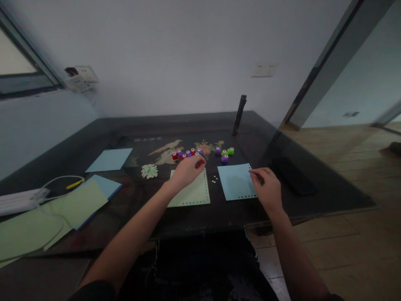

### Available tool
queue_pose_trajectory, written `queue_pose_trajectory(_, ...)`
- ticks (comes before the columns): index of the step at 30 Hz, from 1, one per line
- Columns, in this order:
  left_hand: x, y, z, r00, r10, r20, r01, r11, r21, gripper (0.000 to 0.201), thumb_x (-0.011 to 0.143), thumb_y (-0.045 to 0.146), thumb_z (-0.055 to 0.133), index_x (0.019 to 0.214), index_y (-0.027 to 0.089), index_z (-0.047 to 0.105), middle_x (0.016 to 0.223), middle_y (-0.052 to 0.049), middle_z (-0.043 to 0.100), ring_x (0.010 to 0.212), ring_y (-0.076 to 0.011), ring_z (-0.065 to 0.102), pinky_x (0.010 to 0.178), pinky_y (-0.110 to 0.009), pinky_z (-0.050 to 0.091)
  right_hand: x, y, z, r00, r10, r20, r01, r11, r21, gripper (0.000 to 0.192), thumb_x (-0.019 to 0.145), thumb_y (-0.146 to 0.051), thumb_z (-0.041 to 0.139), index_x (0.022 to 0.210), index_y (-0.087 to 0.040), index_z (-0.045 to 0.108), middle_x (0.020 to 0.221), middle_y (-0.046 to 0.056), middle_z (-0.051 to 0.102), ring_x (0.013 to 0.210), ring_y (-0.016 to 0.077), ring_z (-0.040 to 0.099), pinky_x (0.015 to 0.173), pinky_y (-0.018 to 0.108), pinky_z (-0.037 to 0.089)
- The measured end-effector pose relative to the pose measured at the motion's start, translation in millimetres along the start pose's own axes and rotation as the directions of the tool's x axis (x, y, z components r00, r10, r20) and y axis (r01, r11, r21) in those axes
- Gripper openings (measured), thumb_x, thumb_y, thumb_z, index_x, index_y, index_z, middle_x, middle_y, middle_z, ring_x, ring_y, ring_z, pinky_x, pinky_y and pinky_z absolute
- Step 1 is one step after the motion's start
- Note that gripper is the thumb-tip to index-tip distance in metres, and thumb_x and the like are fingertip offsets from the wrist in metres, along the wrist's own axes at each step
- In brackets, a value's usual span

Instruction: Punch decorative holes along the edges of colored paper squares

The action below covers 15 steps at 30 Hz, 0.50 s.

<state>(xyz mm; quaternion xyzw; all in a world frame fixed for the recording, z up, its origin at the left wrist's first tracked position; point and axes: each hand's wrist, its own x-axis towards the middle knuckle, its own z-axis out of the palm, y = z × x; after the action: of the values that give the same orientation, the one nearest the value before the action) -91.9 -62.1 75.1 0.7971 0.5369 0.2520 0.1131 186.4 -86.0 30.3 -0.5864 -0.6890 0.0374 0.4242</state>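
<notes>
My left hand (189, 170) hovers over the upper right of a pale green sheet (191, 193), which has small holes along its right and bottom edges. Its fingers are pinched together; whatever they hold is too small to make out. At the right edge of a light blue sheet (233, 182), with holes along its bottom and right edges, my right hand (267, 186) is closed in a pinch. I cannot tell what lies between those fingertips. Tiny pale pieces (214, 179) lie between the two sheets. Behind my left hand stand several red and purple craft punches (188, 154).
More purple and green punches (224, 153) stand behind the blue sheet. A heap of small paper cut-outs (149, 171) lies left of the green sheet. Spare paper (75, 202), a white cable (56, 178) and another blue sheet (109, 160) are farther left. A dark flat object (294, 175) lies right.
</notes>
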Motion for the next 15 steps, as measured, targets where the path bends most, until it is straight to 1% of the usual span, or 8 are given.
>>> queue_pose_trajectory(2, -4.2, -24.4, -11.1, 0.999, -0.031, -0.022, 0.032, 0.999, 0.040, 0.019, 0.085, 0.025, 0.045, 0.091, 0.018, 0.062, 0.087, -0.004, 0.067, 0.076, -0.0154, 0.059, 0.072, -0.028, 0.045, 11.8, -23.1, 4.2, 0.995, -0.090, 0.033, 0.088, 0.994, 0.066, 0.019, 0.082, -0.024, 0.050, 0.088, -0.018, 0.066, 0.089, 0.008, 0.061, 0.079, 0.0205, 0.056, 0.075, 0.034, 0.045)
queue_pose_trajectory(4, -8.7, -47.0, -16.3, 0.997, -0.063, -0.034, 0.066, 0.994, 0.088, 0.018, 0.084, 0.023, 0.047, 0.090, 0.017, 0.062, 0.087, -0.005, 0.067, 0.077, -0.0163, 0.059, 0.073, -0.030, 0.045, 25.4, -50.3, 11.6, 0.975, -0.199, 0.100, 0.186, 0.974, 0.131, 0.017, 0.083, -0.023, 0.049, 0.088, -0.019, 0.066, 0.087, 0.007, 0.063, 0.082, 0.0212, 0.057, 0.079, 0.035, 0.044)
queue_pose_trajectory(6, -13.1, -64.0, -16.7, 0.997, -0.071, -0.016, 0.072, 0.993, 0.095, 0.016, 0.084, 0.022, 0.048, 0.089, 0.017, 0.062, 0.089, -0.006, 0.066, 0.080, -0.0168, 0.059, 0.076, -0.031, 0.045, 38.9, -77.8, 23.2, 0.935, -0.312, 0.167, 0.283, 0.943, 0.177, 0.018, 0.085, -0.021, 0.048, 0.089, -0.019, 0.066, 0.089, 0.007, 0.064, 0.087, 0.0215, 0.058, 0.081, 0.036, 0.044)
queue_pose_trajectory(8, -17.2, -74.0, -14.6, 0.998, -0.067, -0.017, 0.068, 0.994, 0.085, 0.015, 0.084, 0.022, 0.048, 0.091, 0.017, 0.061, 0.092, -0.006, 0.066, 0.085, -0.0171, 0.059, 0.080, -0.032, 0.045, 50.7, -100.3, 39.5, 0.879, -0.406, 0.248, 0.370, 0.911, 0.180, 0.018, 0.086, -0.020, 0.049, 0.091, -0.020, 0.065, 0.093, 0.006, 0.065, 0.092, 0.0214, 0.057, 0.084, 0.036, 0.042)
queue_pose_trajectory(9, -19.1, -76.5, -13.5, 0.997, -0.066, -0.027, 0.068, 0.994, 0.084, 0.016, 0.083, 0.022, 0.048, 0.094, 0.017, 0.059, 0.096, -0.006, 0.065, 0.088, -0.0175, 0.059, 0.082, -0.032, 0.045, 55.3, -108.1, 49.0, 0.854, -0.431, 0.291, 0.400, 0.902, 0.164, 0.018, 0.087, -0.020, 0.049, 0.093, -0.020, 0.065, 0.094, 0.006, 0.066, 0.094, 0.0215, 0.057, 0.084, 0.036, 0.042)
queue_pose_trajectory(12, -24.2, -78.1, -10.9, 0.997, -0.061, -0.042, 0.065, 0.992, 0.112, 0.023, 0.082, 0.024, 0.052, 0.104, 0.016, 0.055, 0.107, -0.009, 0.060, 0.101, -0.0199, 0.055, 0.090, -0.036, 0.043, 63.1, -114.8, 78.5, 0.803, -0.406, 0.437, 0.424, 0.904, 0.059, 0.016, 0.086, -0.019, 0.052, 0.093, -0.018, 0.066, 0.095, 0.008, 0.066, 0.091, 0.0216, 0.057, 0.081, 0.035, 0.043)
queue_pose_trajectory(13, -25.7, -77.8, -10.3, 0.998, -0.056, -0.027, 0.059, 0.990, 0.129, 0.028, 0.081, 0.027, 0.054, 0.107, 0.016, 0.054, 0.110, -0.010, 0.058, 0.105, -0.0212, 0.053, 0.092, -0.037, 0.042, 63.6, -111.8, 86.9, 0.786, -0.399, 0.472, 0.435, 0.900, 0.037, 0.016, 0.086, -0.020, 0.054, 0.095, -0.018, 0.067, 0.095, 0.008, 0.065, 0.091, 0.0215, 0.057, 0.081, 0.035, 0.043)
queue_pose_trajectory(15, -28.4, -77.6, -9.0, 0.997, -0.061, 0.038, 0.054, 0.985, 0.165, 0.039, 0.080, 0.036, 0.058, 0.112, 0.015, 0.052, 0.116, -0.012, 0.055, 0.110, -0.0240, 0.050, 0.095, -0.039, 0.040, 62.1, -100.9, 99.4, 0.770, -0.389, 0.506, 0.446, 0.895, 0.009, 0.016, 0.085, -0.022, 0.057, 0.097, -0.017, 0.067, 0.098, 0.009, 0.065, 0.095, 0.0224, 0.056, 0.083, 0.035, 0.043)
